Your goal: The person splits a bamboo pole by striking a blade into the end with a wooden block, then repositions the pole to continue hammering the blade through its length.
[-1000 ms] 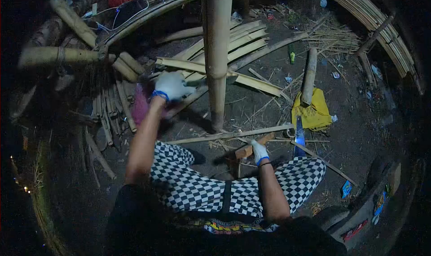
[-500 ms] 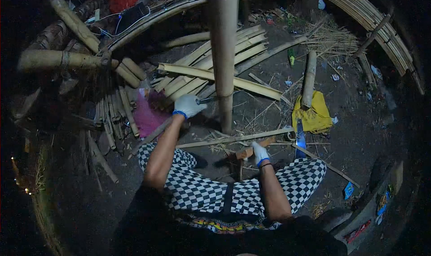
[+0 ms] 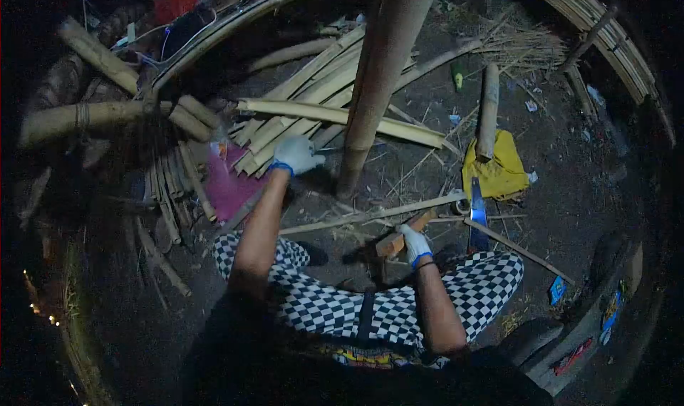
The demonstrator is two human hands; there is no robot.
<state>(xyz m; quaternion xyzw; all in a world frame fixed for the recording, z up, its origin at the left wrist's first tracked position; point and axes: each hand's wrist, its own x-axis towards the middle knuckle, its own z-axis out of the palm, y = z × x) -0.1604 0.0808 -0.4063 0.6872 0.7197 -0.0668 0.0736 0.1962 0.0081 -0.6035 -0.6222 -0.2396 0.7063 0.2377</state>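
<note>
My left hand (image 3: 298, 154), in a white glove, is closed around the handle end of a knife (image 3: 331, 149). Its thin blade reaches across to a thick upright bamboo pole (image 3: 377, 71), which leans to the right at its top. Low in front of my lap, my gloved right hand (image 3: 415, 245) is closed on a wooden block (image 3: 390, 246), held at a slant. A long bamboo strip (image 3: 335, 223) lies on the ground just beyond that hand. Split bamboo pieces (image 3: 313, 85) are piled behind the pole.
At right, a saw (image 3: 477, 217) lies by a yellow cloth (image 3: 499, 164) with a bamboo piece (image 3: 489, 107) on it. A pink bag (image 3: 228, 185) and bundled sticks (image 3: 167, 199) are at left. Thick bamboo rails (image 3: 92, 117) stand beyond.
The bamboo pole has gone from nearly upright to leaning right at the top. My left hand, with the knife, has shifted slightly away from me; the right hand stays low with the block.
</note>
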